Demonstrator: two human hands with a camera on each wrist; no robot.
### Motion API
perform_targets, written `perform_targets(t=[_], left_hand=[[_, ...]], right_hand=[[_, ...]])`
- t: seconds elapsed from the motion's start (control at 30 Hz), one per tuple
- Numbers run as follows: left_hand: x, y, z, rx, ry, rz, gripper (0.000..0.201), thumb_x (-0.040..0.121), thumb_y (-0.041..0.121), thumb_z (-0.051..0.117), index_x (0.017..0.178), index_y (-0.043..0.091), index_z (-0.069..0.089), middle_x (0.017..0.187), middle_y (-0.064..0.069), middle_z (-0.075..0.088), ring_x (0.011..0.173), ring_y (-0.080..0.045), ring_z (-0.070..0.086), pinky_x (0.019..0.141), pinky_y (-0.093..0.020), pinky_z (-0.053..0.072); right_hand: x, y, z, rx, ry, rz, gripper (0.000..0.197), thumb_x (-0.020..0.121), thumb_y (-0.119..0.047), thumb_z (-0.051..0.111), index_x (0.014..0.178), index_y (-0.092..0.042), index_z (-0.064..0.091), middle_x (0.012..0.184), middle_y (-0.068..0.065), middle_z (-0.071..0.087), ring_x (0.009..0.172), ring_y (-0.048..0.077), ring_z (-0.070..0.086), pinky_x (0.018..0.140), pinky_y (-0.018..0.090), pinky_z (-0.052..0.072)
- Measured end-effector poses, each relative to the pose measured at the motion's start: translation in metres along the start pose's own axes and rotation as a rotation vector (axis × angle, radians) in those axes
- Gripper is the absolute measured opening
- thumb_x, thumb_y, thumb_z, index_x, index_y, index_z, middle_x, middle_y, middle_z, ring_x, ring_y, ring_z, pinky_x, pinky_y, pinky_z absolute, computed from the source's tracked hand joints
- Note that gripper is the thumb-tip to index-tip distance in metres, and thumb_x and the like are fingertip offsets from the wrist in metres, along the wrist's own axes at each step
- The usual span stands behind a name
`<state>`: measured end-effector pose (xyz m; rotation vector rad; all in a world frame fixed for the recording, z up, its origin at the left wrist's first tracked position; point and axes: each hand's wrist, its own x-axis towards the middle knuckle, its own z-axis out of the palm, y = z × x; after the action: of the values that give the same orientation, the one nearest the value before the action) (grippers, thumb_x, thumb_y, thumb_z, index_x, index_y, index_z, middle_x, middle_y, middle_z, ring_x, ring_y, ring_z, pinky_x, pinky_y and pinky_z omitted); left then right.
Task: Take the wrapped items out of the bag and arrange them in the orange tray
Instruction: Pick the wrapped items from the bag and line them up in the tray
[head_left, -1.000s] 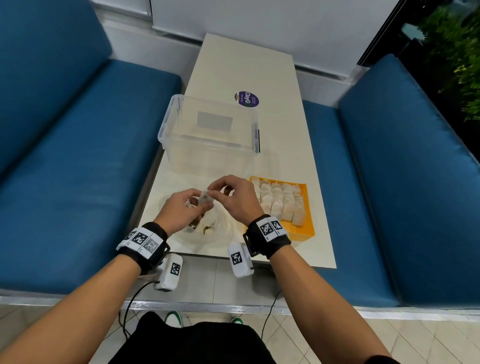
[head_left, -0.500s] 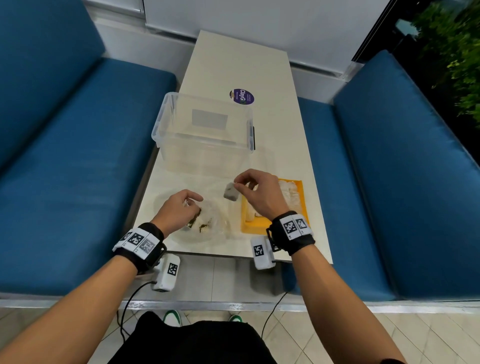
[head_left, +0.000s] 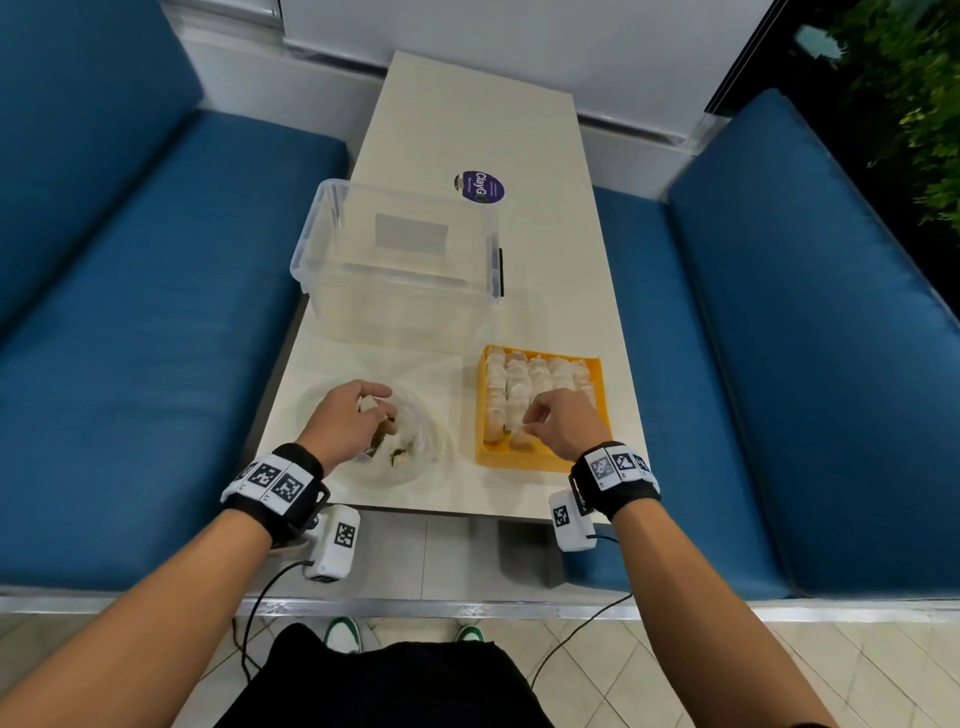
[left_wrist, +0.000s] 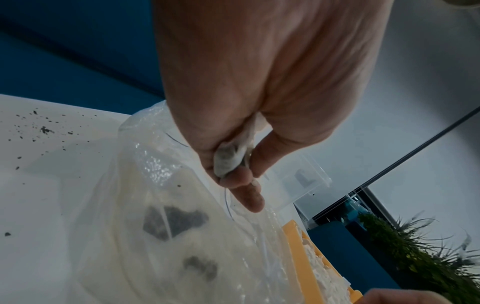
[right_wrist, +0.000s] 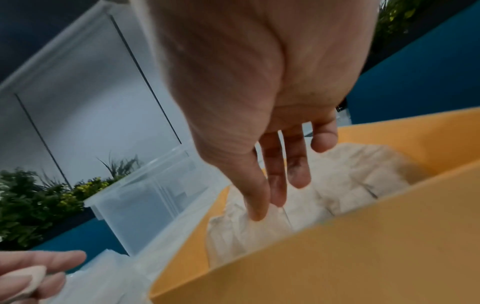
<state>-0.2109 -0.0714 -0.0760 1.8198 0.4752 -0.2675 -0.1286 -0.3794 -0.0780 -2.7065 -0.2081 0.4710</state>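
The orange tray (head_left: 530, 460) (right_wrist: 337, 257) lies at the table's near right, with rows of pale wrapped items (head_left: 540, 374) (right_wrist: 363, 174) in it. My right hand (head_left: 527, 423) (right_wrist: 267, 207) reaches down into its near-left part, thumb and forefinger pinching a wrapped item that lies among the others. Left of the tray sits the clear plastic bag (head_left: 415, 457) (left_wrist: 155, 226), with dark bits inside. My left hand (head_left: 382, 415) (left_wrist: 239, 170) is at the bag's mouth and pinches a small greyish wrapped item (left_wrist: 230, 160) between thumb and fingers.
An empty clear storage bin (head_left: 400, 270) stands just behind the bag and tray. A purple round sticker (head_left: 480, 186) is farther back on the cream table (head_left: 561, 291). Dark crumbs (left_wrist: 44, 129) speckle the table by the bag. Blue benches (head_left: 130, 338) flank both sides.
My right hand carried a wrapped item from the bag rightwards and lowered it into the tray. My left hand dipped back into the bag and took hold of another item.
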Motion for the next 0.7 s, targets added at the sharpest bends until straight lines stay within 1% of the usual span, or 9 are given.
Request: perform_targets(t=[0.07,0.17,0.27,0.37,0.43,0.53,0.6,0.63,0.7], left_hand=[[0.0,0.0,-0.001,-0.027,0.007,-0.007,0.023,0.1,0.008,0.057,0.12,0.02,0.063,0.093,0.001,0.08,0.087,-0.017,0.077,0.06,-0.029,0.051],[0.0,0.001,-0.001,-0.047,0.008,-0.004,0.021,0.101,0.009,0.058,0.118,0.018,0.064,0.094,0.001,0.08,0.081,-0.013,0.077,0.057,-0.026,0.05],[0.0,0.002,0.0,-0.051,0.009,-0.007,0.017,0.101,0.011,0.058,0.114,0.017,0.067,0.092,0.0,0.08,0.075,-0.013,0.075,0.054,-0.023,0.051],[0.001,0.003,0.001,-0.067,0.012,-0.009,0.015,0.102,0.013,0.059,0.112,0.018,0.069,0.092,-0.002,0.079,0.073,-0.016,0.071,0.05,-0.022,0.049],[0.002,0.004,0.002,-0.072,0.017,-0.014,0.016,0.1,0.012,0.06,0.112,0.018,0.069,0.093,-0.004,0.077,0.073,-0.017,0.069,0.048,-0.02,0.048],[0.004,0.005,0.002,-0.051,-0.005,-0.038,0.026,0.097,0.007,0.06,0.117,0.019,0.068,0.101,-0.006,0.074,0.074,-0.014,0.067,0.046,-0.017,0.044],[0.004,0.005,0.001,-0.048,-0.047,-0.039,0.035,0.095,-0.002,0.055,0.121,0.018,0.067,0.109,-0.006,0.073,0.07,-0.01,0.066,0.047,-0.019,0.044],[0.004,0.004,0.001,-0.043,-0.069,-0.027,0.039,0.094,-0.006,0.053,0.123,0.017,0.066,0.111,-0.006,0.073,0.071,-0.011,0.069,0.05,-0.021,0.046],[0.003,0.002,0.0,-0.032,-0.098,0.014,0.042,0.093,-0.008,0.053,0.123,0.018,0.066,0.11,-0.005,0.074,0.086,-0.022,0.075,0.057,-0.029,0.049]], right_hand=[[0.006,0.0,0.005,-0.001,0.017,0.002,0.012,0.086,-0.023,0.076,0.08,-0.031,0.069,0.085,-0.01,0.066,0.082,0.011,0.063,0.071,0.026,0.051],[0.014,-0.002,0.005,0.024,0.058,0.017,0.008,0.088,-0.025,0.074,0.083,-0.029,0.07,0.084,-0.008,0.065,0.08,0.012,0.062,0.068,0.027,0.048],[0.022,-0.003,0.006,0.063,0.089,0.035,0.009,0.089,-0.024,0.073,0.083,-0.03,0.068,0.083,-0.007,0.067,0.078,0.014,0.065,0.072,0.031,0.054],[0.026,-0.003,0.007,0.052,0.119,0.047,0.009,0.089,-0.023,0.072,0.084,-0.03,0.068,0.084,-0.007,0.067,0.081,0.014,0.065,0.075,0.031,0.055],[0.027,-0.003,0.007,0.052,0.12,0.062,0.007,0.088,-0.024,0.071,0.09,-0.03,0.069,0.086,-0.007,0.067,0.083,0.015,0.066,0.076,0.033,0.056],[0.025,-0.004,0.004,0.071,0.132,0.077,0.014,0.089,-0.023,0.071,0.102,-0.028,0.069,0.088,-0.007,0.066,0.084,0.016,0.065,0.076,0.032,0.054],[0.021,-0.011,0.0,0.099,0.192,0.034,0.014,0.091,-0.022,0.069,0.104,-0.024,0.069,0.086,-0.008,0.064,0.08,0.013,0.062,0.073,0.029,0.051],[0.018,-0.018,-0.002,0.13,0.232,-0.003,0.012,0.091,-0.02,0.067,0.103,-0.024,0.07,0.085,-0.008,0.064,0.077,0.011,0.061,0.071,0.028,0.051],[0.01,-0.039,-0.005,0.228,0.287,-0.103,0.011,0.091,-0.018,0.064,0.098,-0.024,0.071,0.083,-0.009,0.064,0.073,0.007,0.059,0.069,0.028,0.052]])
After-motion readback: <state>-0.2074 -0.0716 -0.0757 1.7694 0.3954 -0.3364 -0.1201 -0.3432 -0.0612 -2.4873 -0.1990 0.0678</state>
